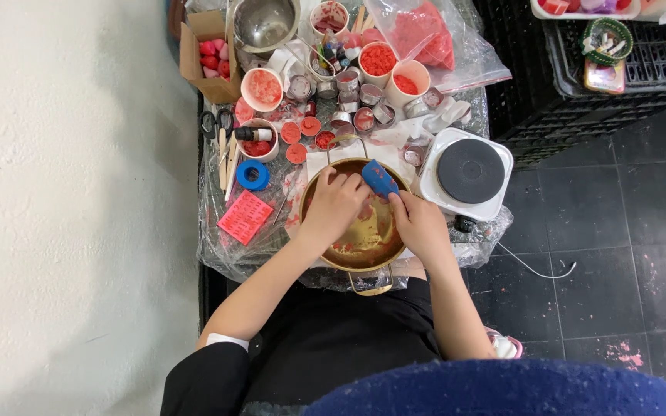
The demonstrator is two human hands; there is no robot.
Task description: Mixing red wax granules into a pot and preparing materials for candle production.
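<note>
Scraping the gold pot (325,254), my right hand (419,223) clamps a blue scraper (379,179); my left hand (334,204) presses inside, fingers together. Red residue remains on the bottom, so I judge cleaning partway done

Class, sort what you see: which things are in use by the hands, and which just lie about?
In use: left hand, right hand, gold pot, blue tool.

Lying about: hot plate, blue tape roll, scissors, pink card, steel bowl.

Gold pot (356,258), red-smeared inside; blue, perhaps plastic, scraper (379,179) tilted within.
</note>
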